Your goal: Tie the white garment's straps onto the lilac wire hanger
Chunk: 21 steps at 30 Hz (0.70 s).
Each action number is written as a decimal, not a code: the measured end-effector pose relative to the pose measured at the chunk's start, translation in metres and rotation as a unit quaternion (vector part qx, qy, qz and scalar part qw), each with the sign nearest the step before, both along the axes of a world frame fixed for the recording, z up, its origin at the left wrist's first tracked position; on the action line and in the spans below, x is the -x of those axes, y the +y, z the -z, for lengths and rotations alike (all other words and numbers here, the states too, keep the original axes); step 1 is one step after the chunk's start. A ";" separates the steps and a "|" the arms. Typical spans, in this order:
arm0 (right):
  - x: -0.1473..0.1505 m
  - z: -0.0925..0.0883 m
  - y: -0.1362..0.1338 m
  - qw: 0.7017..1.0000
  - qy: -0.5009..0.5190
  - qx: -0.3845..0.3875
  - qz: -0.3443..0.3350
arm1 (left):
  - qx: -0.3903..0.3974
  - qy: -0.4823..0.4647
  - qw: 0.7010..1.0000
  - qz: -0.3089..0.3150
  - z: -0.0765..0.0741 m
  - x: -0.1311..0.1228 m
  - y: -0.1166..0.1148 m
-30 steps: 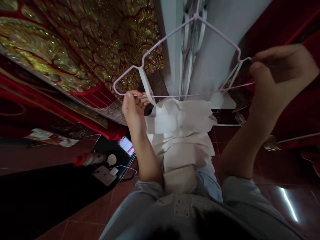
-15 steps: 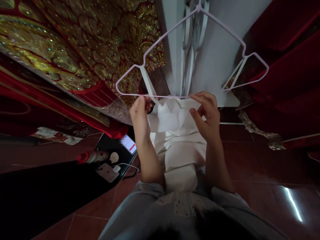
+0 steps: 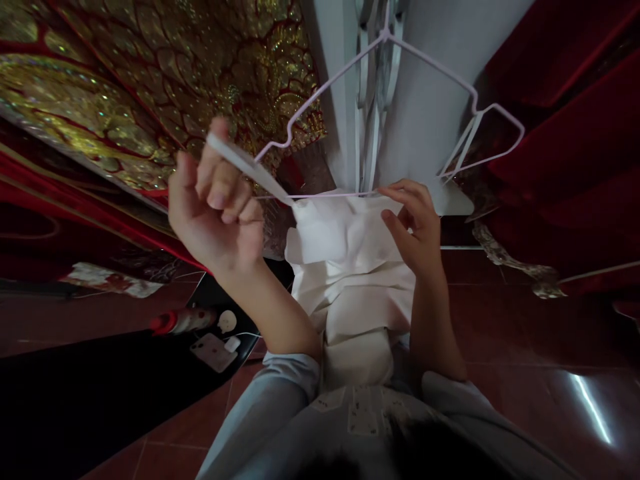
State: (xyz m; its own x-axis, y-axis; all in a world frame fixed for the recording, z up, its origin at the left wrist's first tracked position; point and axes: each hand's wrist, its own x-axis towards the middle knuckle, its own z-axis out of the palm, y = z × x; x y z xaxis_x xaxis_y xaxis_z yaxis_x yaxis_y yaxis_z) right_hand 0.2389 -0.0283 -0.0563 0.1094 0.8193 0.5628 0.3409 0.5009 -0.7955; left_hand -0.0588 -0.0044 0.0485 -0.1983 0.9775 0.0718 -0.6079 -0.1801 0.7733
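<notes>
A pale pink clothes hanger (image 3: 434, 63) hangs in front of me, with a white garment (image 3: 357, 293) below its lower bar. My left hand (image 3: 220, 207) is raised at the hanger's left side, fingers curled. One white shoulder strap (image 3: 253, 172) runs tight from the garment's top edge to that hand's raised finger, clear of the hanger's left notch. Over the right notch lies another white strap (image 3: 466, 145). My right hand (image 3: 415, 227) is at the garment's upper right, thumb and fingers apart, fingertips by the lower bar. Whether they touch the bar is hard to tell.
Gold-sequined red garments (image 3: 260, 73) hang close on the left, and dark red cloth (image 3: 575, 133) on the right. A pale cabinet (image 3: 435, 113) with metal handles stands behind. At lower left, a black surface holds a bottle (image 3: 187, 319) and a phone (image 3: 213, 352).
My left hand has moved up and left from the lower bar, drawing the left strap off the hanger's notch. The hanger has shifted slightly left. My right hand has hardly moved.
</notes>
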 end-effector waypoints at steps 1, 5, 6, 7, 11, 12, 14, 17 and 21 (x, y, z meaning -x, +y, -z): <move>-0.002 -0.002 0.001 1.000 0.002 -0.003 0.003 | -0.006 0.013 0.999 -0.042 0.005 0.005 0.002; -0.003 -0.007 0.002 1.000 0.005 -0.016 -0.009 | -0.007 0.085 0.981 -0.177 0.047 0.002 -0.003; 0.000 -0.008 0.001 1.000 0.002 -0.013 -0.016 | -0.001 0.095 0.981 -0.167 0.057 -0.004 -0.005; 0.003 -0.009 -0.001 1.000 0.000 -0.008 -0.023 | -0.001 0.101 0.984 -0.148 0.066 -0.013 -0.006; 0.009 -0.007 -0.008 0.999 0.017 -0.001 -0.046 | -0.054 0.111 0.988 -0.089 0.083 -0.050 -0.006; 0.007 -0.005 -0.009 0.999 0.030 -0.004 -0.045 | -0.071 0.109 0.987 -0.090 0.083 -0.057 -0.005; -0.004 0.000 -0.005 0.997 0.076 -0.024 0.005 | -0.101 0.099 0.985 -0.100 0.082 -0.065 -0.003; -0.031 0.001 0.006 0.975 0.165 -0.054 0.141 | -0.116 0.091 0.982 -0.120 0.081 -0.067 -0.001; -0.051 -0.027 0.015 0.975 0.192 0.063 0.088 | -0.073 0.111 0.983 -0.128 0.084 -0.068 0.000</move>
State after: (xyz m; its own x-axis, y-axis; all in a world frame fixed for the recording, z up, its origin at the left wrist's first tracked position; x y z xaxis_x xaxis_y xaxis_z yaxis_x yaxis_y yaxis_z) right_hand 0.2898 -0.0137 -0.0294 0.4375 0.8290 0.3485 0.0771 0.3515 -0.9330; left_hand 0.0090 -0.0041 -0.0351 -0.3996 0.8740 0.2765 -0.3485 -0.4238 0.8360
